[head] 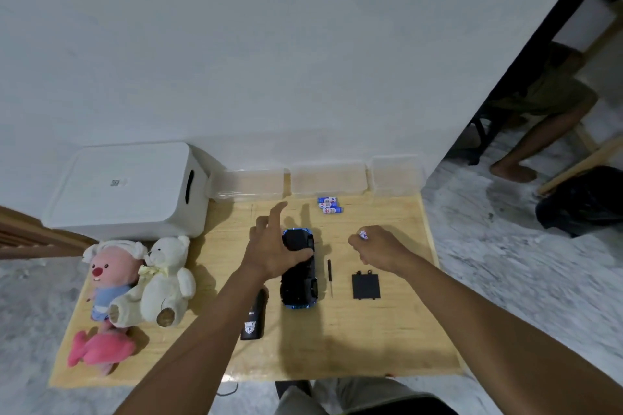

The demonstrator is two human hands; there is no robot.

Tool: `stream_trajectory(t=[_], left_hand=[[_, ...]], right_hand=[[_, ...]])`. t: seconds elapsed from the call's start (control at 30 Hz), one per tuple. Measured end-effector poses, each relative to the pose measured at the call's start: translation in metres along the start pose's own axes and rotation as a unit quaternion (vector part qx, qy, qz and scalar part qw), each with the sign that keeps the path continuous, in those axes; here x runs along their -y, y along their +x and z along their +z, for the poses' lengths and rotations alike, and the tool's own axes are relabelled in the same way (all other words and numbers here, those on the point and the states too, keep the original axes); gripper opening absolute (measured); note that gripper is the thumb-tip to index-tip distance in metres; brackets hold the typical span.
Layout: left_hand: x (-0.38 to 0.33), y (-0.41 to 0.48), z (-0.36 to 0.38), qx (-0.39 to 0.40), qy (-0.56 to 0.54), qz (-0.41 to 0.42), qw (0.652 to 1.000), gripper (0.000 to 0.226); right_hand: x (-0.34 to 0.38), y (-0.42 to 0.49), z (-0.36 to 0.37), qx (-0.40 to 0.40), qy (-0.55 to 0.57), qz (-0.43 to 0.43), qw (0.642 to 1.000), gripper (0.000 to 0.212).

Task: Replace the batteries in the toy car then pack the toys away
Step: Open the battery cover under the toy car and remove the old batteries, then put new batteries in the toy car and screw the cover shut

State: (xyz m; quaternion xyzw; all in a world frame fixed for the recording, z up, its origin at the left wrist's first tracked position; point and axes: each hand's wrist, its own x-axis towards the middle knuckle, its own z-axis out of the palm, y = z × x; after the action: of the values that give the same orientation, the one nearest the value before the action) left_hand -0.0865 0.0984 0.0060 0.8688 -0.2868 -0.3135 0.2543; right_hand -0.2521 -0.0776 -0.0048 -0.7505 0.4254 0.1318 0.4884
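**Toy car belly-up mid-counter, left hand on it, right hand holding one battery**

Toy car (298,271) lies upside down at the middle of the counter (371,340). It is long, with a black plastic underside and glossy blue body edges showing at both ends. Left hand (276,246) holds it from its left side: thumb hooked across the underside, index finger and one more sticking out straight toward the wall. The hand covers part of the car's far half, so the battery bay can't be made out.

Right hand (374,246) hovers right of the car, clear of the counter, fingers curled narrow and pinching a small white-and-blue battery (363,234) at the tips.

Just right of the car is a thin dark screwdriver (330,276), lying parallel to it. Further right lies a flat black rectangular battery cover (366,286) with small tabs on its far edge. Beyond the car, three more batteries (329,205) sit side by side, touching, with the same blue-white wrap. Left of the car's near end is a black remote (253,317) with a white logo, partly under the left forearm.

Soft toys are heaped at the counter's left:
- a fuzzy cream teddy bear (165,280) with a bow
- a pink-faced plush (108,276) in a blue top, leaning on the bear
- a pink plush fish (97,350) nearest the edge

Back left is a white lidded plastic storage box (128,189), with rounded corners and a slot handle. Three clear plastic containers (328,178) line the wall.

The counter is pale wood grain. Floor (505,263) is grey marble pattern. At far right are another person's leg (532,141) and a black bag (583,202).
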Motion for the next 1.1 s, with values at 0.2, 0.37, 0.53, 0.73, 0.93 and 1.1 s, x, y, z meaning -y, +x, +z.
stream_trajectory(t=[0.2,0.37,0.53,0.73,0.93,1.1], left_hand=[[-0.078,0.047,0.013,-0.004,0.057,0.106,0.993,0.080],[-0.133,0.084,0.050,0.002,0.160,0.198,0.967,0.071],[-0.158,0.118,0.096,-0.006,0.242,0.252,0.937,0.079],[-0.154,0.145,0.133,-0.051,0.314,0.269,0.909,0.087],[-0.135,0.160,0.146,-0.141,0.355,0.323,0.866,0.082],[-0.127,0.165,0.147,-0.137,0.400,0.332,0.843,0.077]], right_hand=[[-0.006,0.015,-0.064,-0.118,-0.099,0.009,0.988,0.045],[-0.033,0.032,-0.115,-0.233,-0.172,0.012,0.957,0.027],[-0.059,0.060,-0.138,-0.216,-0.273,-0.011,0.937,0.068],[-0.072,0.091,-0.133,-0.215,-0.249,-0.031,0.944,0.087],[-0.088,0.097,-0.128,-0.230,-0.193,-0.062,0.952,0.087],[-0.096,0.103,-0.128,-0.224,-0.175,-0.063,0.957,0.088]])
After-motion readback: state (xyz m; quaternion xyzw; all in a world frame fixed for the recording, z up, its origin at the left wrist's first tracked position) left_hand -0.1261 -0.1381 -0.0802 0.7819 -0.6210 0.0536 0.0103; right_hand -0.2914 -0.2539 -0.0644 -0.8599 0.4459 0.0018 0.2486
